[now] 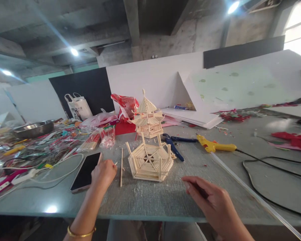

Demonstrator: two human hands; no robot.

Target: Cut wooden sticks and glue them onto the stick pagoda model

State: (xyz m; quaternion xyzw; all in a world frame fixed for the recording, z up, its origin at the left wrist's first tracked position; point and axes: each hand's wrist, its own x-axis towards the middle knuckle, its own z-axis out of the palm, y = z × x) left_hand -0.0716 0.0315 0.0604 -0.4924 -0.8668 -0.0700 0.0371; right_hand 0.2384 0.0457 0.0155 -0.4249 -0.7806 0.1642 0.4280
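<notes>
As the stick frame [153, 166] looks light but fragile, grip its low rim. The left hand [104, 172] pinches a stick bit [116, 163]; whether the right hand [212, 195] grips, I cannot tell.

1 head-height view faces forward and down over the tabletop [153, 202].

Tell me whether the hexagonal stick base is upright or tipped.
Upright: the base sits flat on the table, its corner posts pointing up.
</notes>
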